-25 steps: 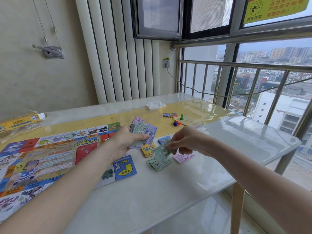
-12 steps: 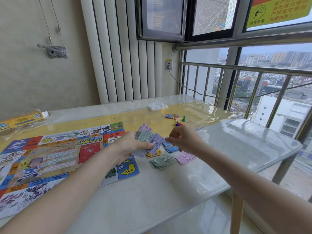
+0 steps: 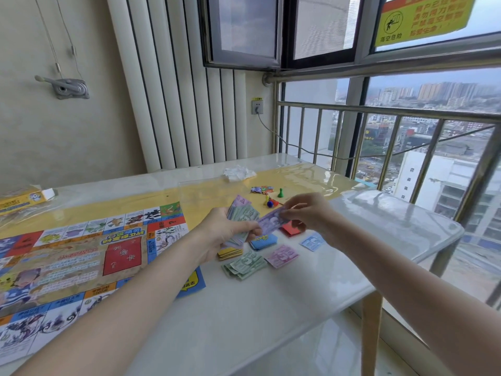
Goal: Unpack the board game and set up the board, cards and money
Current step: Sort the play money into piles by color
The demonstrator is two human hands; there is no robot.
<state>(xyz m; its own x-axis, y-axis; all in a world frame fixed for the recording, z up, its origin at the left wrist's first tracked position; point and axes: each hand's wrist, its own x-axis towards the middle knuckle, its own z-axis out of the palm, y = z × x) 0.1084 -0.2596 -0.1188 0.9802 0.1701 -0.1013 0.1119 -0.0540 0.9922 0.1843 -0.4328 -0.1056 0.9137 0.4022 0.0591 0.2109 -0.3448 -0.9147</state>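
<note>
Purple banknote [image 3: 271, 219] pinched between both hands over the tabletop [image 3: 298, 299].
Left hand [image 3: 226, 232] gripped a fanned wad of play money [image 3: 242, 213], thumb on top; right hand [image 3: 311, 213] held a narrow grip on the purple note's far end. Below lay green notes [image 3: 245, 265], a pink note [image 3: 282, 256], a blue note [image 3: 313, 241], yellow cards [image 3: 230, 252], blue cards [image 3: 264, 241] and red cards [image 3: 290, 229]. Game board [image 3: 81, 256] spread flat at left.

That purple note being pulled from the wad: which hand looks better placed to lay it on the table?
The right hand, probably. It already pinches the purple note and hovers above the sorted piles, near the pink notes. The left hand is occupied gripping the wad of notes.
</note>
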